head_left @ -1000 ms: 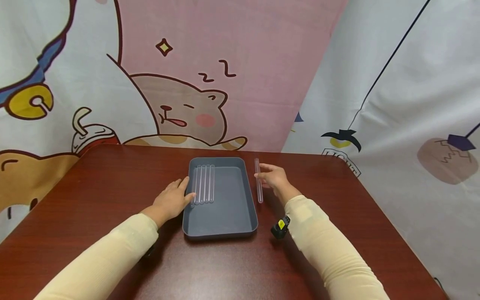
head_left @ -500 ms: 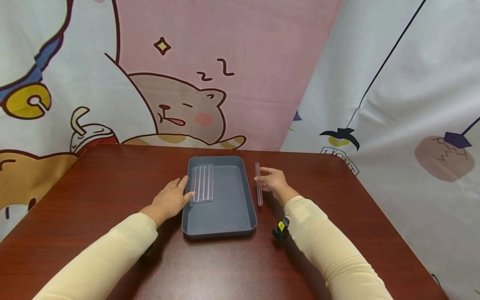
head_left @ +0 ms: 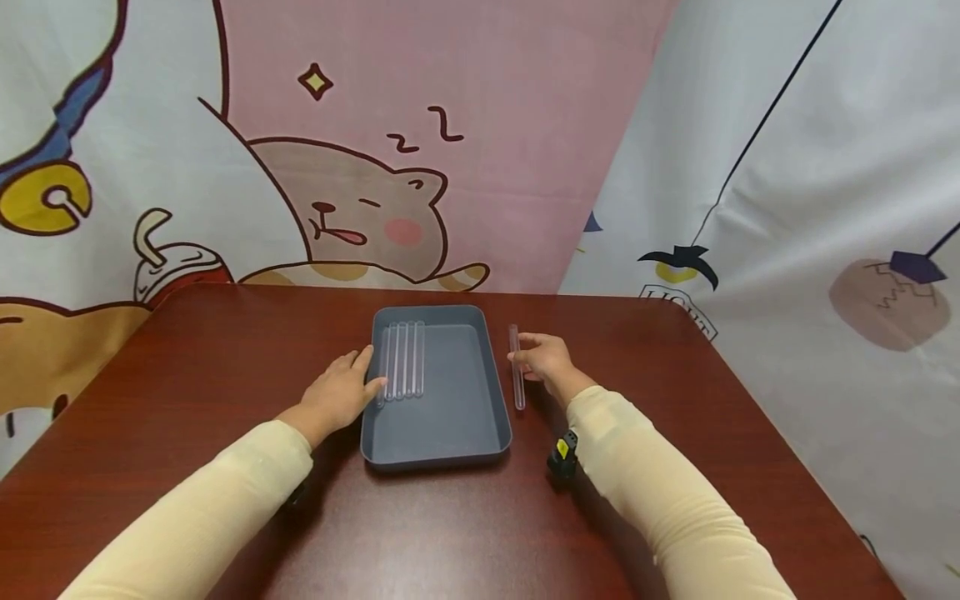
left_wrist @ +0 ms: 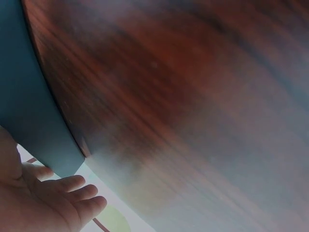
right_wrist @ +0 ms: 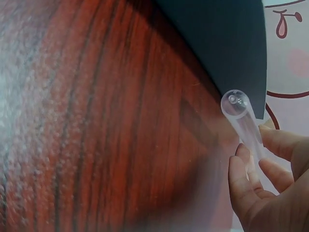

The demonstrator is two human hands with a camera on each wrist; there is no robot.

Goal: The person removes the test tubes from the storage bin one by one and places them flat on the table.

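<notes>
Inside the grey rectangular tray (head_left: 453, 425), several clear test tubes (head_left: 405, 360) lie side by side along its left wall. My left hand (head_left: 337, 390) rests at that left side, fingers extended along the outside and thumb reaching over the rim by the leftmost tube. The left wrist view shows the left hand's fingers (left_wrist: 87, 195) loosely extended beside the dark tray wall (left_wrist: 34, 96). Just right of the tray, my right hand (head_left: 546, 358) pinches another clear test tube (head_left: 518, 385) between thumb and fingers. Its rounded end (right_wrist: 235, 104) points toward the camera in the right wrist view.
The tray stands on a reddish-brown wooden table (head_left: 420, 533). Behind the table hangs a printed cartoon cloth (head_left: 525, 150). A black device with a yellow mark (head_left: 562, 454) sits at my right wrist.
The right hand has dipped slightly with its test tube beside the tray. The left hand keeps its place at the tray's side, and the whole head view has shifted a little.
</notes>
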